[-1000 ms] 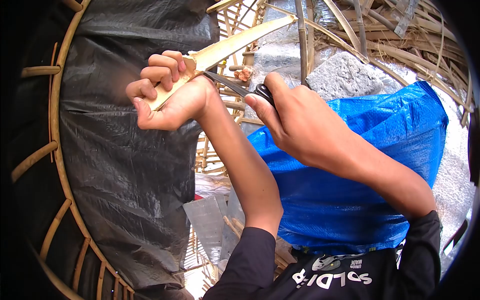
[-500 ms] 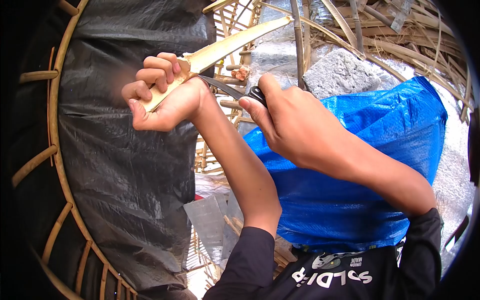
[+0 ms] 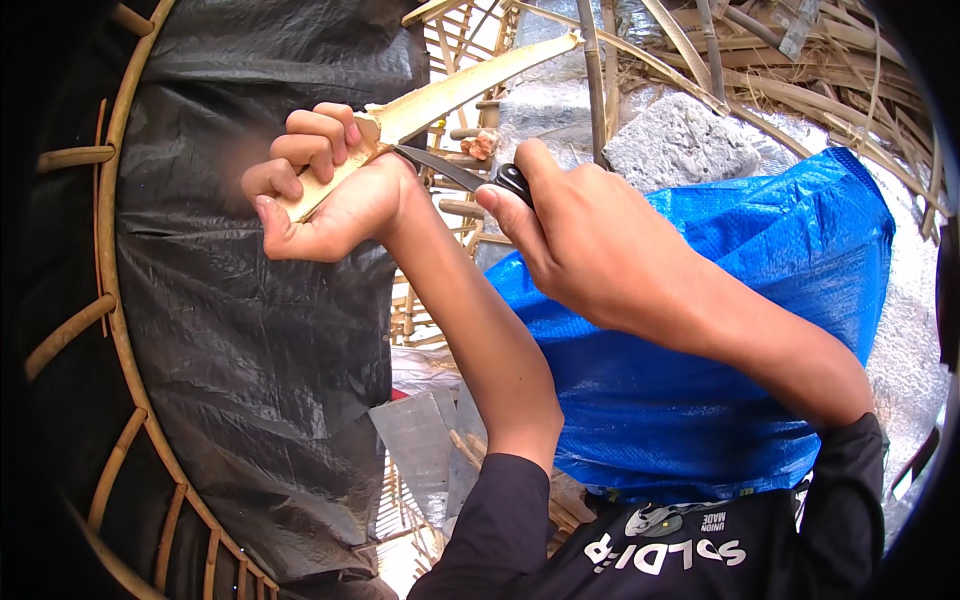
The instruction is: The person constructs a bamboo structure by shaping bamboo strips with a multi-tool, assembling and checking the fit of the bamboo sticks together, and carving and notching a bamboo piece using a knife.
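My left hand is wrapped round the lower part of a split bamboo strip, whose pale inner side shows. The strip's long tapering end points up and to the right. In my right hand is a knife, gripped by its black handle. The blade points left, its tip at the strip's notched edge beside my left wrist; whether it touches the strip I cannot tell. Below both hands a blue woven plastic sheet covers my lap.
Black plastic sheeting on a bamboo frame lines the left side. A grey rough block sits beyond my right hand. Bamboo strips are heaped at the upper right, near upright poles.
The knife and my right hand have shifted very slightly, with the blade tip a little higher. My left hand and the bamboo strip stay almost where they were.
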Demonstrator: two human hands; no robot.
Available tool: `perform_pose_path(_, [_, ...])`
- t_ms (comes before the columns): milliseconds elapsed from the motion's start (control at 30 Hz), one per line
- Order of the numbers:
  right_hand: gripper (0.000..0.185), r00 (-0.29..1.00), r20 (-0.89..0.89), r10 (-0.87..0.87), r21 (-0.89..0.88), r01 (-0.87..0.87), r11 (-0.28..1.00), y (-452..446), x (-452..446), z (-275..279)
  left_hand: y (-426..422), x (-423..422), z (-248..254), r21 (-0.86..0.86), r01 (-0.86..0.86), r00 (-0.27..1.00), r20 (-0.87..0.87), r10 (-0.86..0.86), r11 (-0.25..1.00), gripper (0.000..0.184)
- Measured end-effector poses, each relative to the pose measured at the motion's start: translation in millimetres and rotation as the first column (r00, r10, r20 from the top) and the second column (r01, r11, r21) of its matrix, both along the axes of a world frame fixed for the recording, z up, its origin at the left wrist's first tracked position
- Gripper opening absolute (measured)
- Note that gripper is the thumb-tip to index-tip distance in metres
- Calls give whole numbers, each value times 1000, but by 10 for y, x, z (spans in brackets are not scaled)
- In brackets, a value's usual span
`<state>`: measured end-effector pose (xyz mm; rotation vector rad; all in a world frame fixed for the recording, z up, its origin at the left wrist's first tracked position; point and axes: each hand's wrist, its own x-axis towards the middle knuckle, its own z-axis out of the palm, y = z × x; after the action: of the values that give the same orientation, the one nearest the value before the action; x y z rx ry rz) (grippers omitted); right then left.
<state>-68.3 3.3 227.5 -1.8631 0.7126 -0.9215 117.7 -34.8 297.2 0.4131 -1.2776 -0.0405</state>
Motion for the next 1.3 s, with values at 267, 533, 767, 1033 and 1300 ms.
perform_pose_path(267, [38,999,-17,-31,-50,30,998,-20,-19,-5,4,3,-2,3,9,1000,-11,-9,1000,28])
perform_pose_path(533, [38,999,-25,-28,-44,27,999,-24,-25,-1,4,-6,-15,38,44,999,-19,-43,998,28])
perform_pose_path(767, [38,1000,-27,-6,-29,5,1000,-13,-32,-10,-7,-27,-19,44,10,1000,-19,-9,999,29])
perform_pose_path(1033, [38,999,-19,-36,-32,36,999,-15,-28,-25,-15,-46,-21,39,26,1000,-18,-25,999,30])
perform_pose_path(1300, [39,999,-28,-39,-19,38,999,-18,-34,-12,-11,-56,-20,34,18,1000,-2,-18,999,31])
